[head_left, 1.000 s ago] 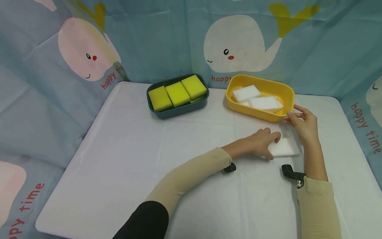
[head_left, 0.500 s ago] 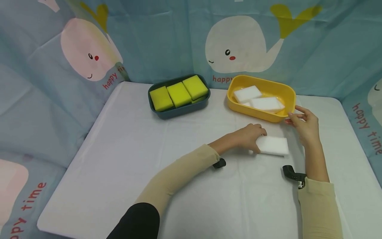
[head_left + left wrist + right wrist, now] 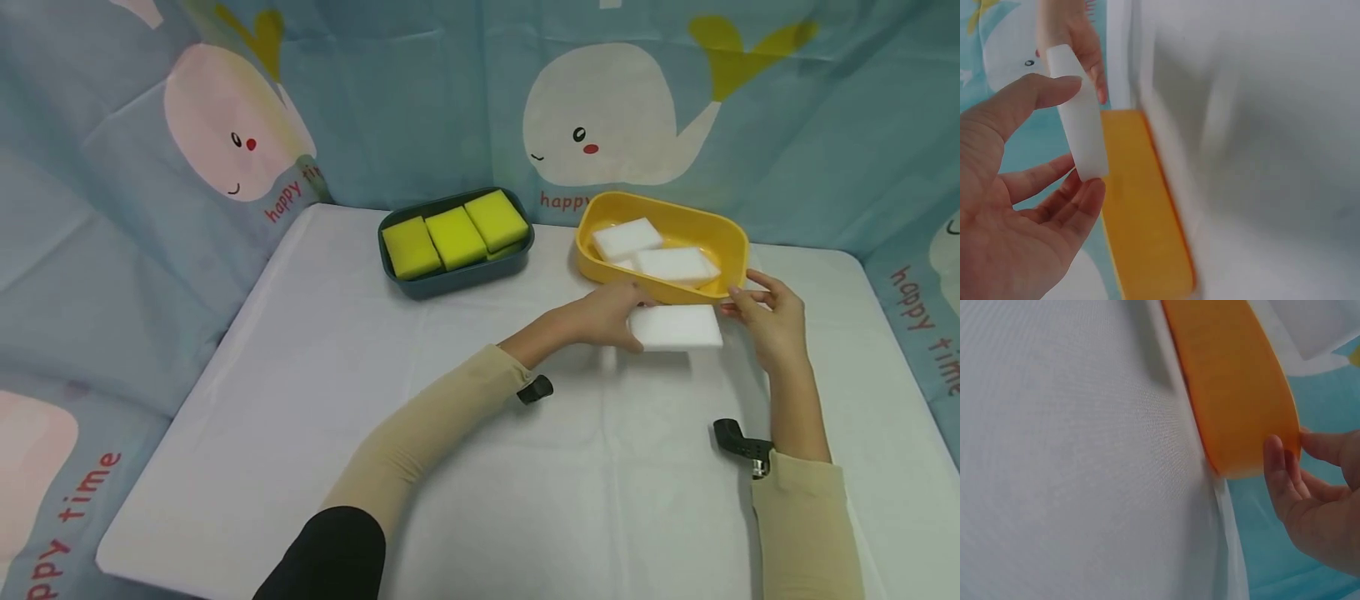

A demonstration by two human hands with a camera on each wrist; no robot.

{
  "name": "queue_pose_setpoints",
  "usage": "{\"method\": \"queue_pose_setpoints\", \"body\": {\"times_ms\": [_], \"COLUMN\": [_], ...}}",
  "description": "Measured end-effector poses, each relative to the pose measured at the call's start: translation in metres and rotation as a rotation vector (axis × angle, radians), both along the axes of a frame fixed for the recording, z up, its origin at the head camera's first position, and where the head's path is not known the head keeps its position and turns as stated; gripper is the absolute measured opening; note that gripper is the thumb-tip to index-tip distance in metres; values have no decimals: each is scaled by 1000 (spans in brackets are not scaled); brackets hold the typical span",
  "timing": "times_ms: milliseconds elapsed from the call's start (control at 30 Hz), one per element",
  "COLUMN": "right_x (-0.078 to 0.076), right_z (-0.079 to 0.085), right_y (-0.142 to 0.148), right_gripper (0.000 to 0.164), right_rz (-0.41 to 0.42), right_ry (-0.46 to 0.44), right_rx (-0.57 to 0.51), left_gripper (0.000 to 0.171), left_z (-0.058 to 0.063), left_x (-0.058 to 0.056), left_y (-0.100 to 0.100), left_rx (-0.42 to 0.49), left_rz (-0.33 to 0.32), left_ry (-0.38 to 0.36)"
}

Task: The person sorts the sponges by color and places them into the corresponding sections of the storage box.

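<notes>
My left hand (image 3: pixel 606 318) pinches a white sponge block (image 3: pixel 678 328) by its left end, thumb on one side and fingertips on the other. The block hangs above the table just in front of the yellow tub (image 3: pixel 667 208), its shadow below it. In the left wrist view, the hand holds the sponge (image 3: pixel 1080 125) beside the tub's orange-looking wall (image 3: pixel 1141 206). At the tub's front right corner, my right hand (image 3: pixel 777 325) grips the rim between thumb and fingers, as the right wrist view also shows. Several white sponges (image 3: pixel 677 263) lie inside the tub.
A dark teal tub (image 3: pixel 450 283) with several yellow-green sponges (image 3: pixel 455 237) stands left of the yellow one. Both sit at the back of the white table (image 3: pixel 300 400), close to a blue curtain (image 3: pixel 420 100) printed with whales. Black camera mounts (image 3: pixel 738 442) stick out at the wrists.
My left hand has drawn the white sponge leftward along the table, then raised it toward the yellow tub. The right hand stays at the tub's corner.
</notes>
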State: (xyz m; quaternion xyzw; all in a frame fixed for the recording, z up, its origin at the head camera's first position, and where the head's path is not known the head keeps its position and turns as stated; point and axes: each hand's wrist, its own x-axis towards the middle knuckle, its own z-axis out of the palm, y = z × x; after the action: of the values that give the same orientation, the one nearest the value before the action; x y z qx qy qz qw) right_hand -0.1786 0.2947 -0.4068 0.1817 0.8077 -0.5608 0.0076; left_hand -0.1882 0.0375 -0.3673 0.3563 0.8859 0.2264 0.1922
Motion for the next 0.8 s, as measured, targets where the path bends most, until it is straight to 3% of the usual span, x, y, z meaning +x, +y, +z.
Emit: {"method": "queue_pose_setpoints", "body": {"times_ms": [267,467,800], "right_x": [1,1,2], "right_z": [1,2,0], "right_y": [0,-1,1], "right_gripper": [66,66,68], "right_rz": [-9,-20,0], "right_ry": [13,41,91], "right_rx": [-55,-149,-224], "left_gripper": [65,67,66], "left_z": [14,25,24], "left_x": [-16,-33,-63], "left_y": [-6,-6,-2], "left_rx": [64,61,72], "left_rz": [56,113,270], "left_ry": [54,87,70]}}
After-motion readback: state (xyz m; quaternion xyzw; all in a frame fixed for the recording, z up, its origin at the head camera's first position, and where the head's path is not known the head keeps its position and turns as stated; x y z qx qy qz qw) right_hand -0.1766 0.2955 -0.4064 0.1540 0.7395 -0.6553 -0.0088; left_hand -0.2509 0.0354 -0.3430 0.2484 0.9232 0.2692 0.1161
